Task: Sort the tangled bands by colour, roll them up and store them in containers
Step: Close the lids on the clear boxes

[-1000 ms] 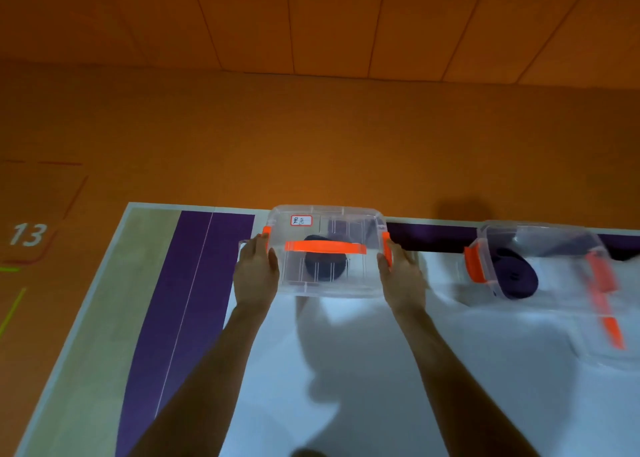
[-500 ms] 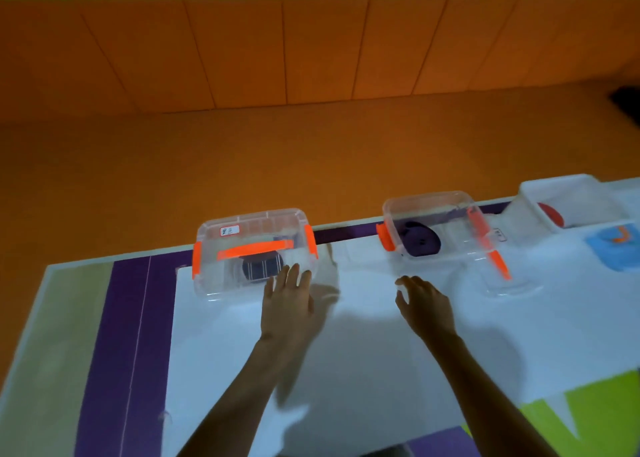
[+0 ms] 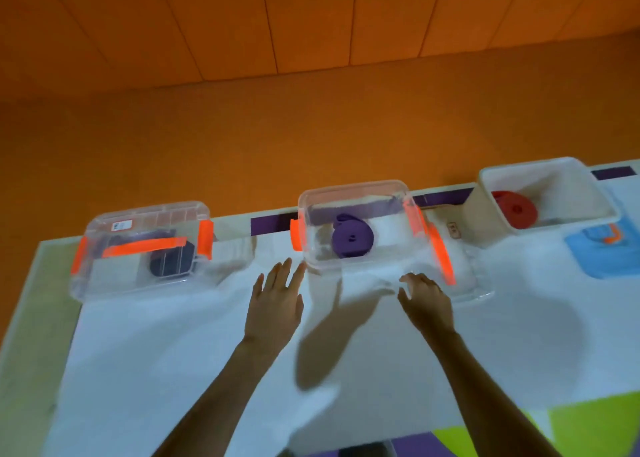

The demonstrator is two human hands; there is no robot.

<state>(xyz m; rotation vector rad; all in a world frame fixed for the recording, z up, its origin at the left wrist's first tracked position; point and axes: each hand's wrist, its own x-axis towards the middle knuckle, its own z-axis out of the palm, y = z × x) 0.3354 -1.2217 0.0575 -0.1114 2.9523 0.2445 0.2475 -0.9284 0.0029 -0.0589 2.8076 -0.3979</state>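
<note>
Three clear containers stand along the table's far edge. The left container [image 3: 104, 276] is lidded, with orange clips, and holds a dark rolled band [image 3: 171, 264]. The middle container [image 3: 349, 193] is without its lid and holds a purple rolled band [image 3: 352, 236]. Its clear lid [image 3: 464, 276] with an orange handle lies tilted against its right side. The right container [image 3: 540, 179] holds a red rolled band [image 3: 514, 210]. My left hand [image 3: 275, 299] hovers with straight fingers just left of the middle container. My right hand [image 3: 426, 299] reaches toward the lid, fingers loosely bent, holding nothing.
A white sheet [image 3: 207, 352] covers the table. A blue mat [image 3: 609, 255] with an orange piece lies at the far right. Beyond the table's far edge is an orange floor and wall. Green and purple patches show at the near right.
Both hands let go of the left lidded container and moved right, now flanking the front of the middle container. The view has swung to the right as well.
</note>
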